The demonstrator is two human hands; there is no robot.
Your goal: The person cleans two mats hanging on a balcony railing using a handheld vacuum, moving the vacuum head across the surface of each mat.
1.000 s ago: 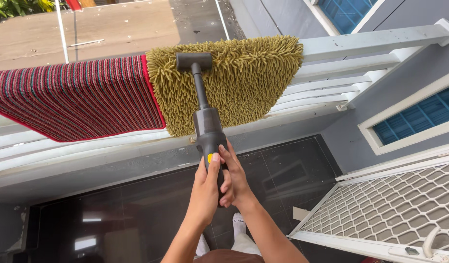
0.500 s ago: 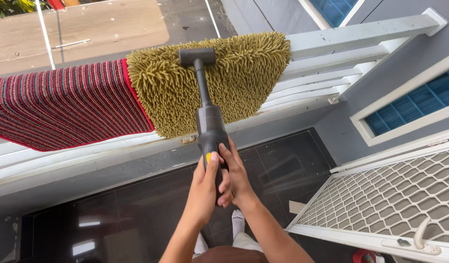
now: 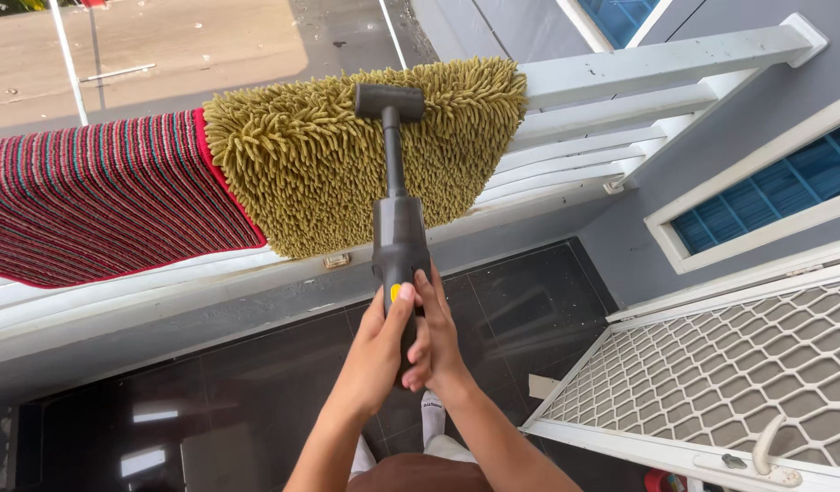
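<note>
A white balcony railing (image 3: 639, 68) crosses the upper frame above dark glossy floor tiles (image 3: 256, 392). Over it hang an olive shaggy mat (image 3: 302, 155) at centre and a red striped rug (image 3: 92, 200) at left. At lower centre, the left hand (image 3: 379, 351) and right hand (image 3: 435, 337) both wrap tightly around a grey handheld vacuum (image 3: 400, 237), its nozzle pressed on the mat's top edge. Pushing too hard there could slide the mat off the rail's far side.

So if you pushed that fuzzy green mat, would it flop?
Probably. The green mat bends over the white railing and hangs down, so it looks floppy. Its thick shaggy tufts suggest it's soft, perhaps a bit heavy. It would likely swing, not roll.
</note>
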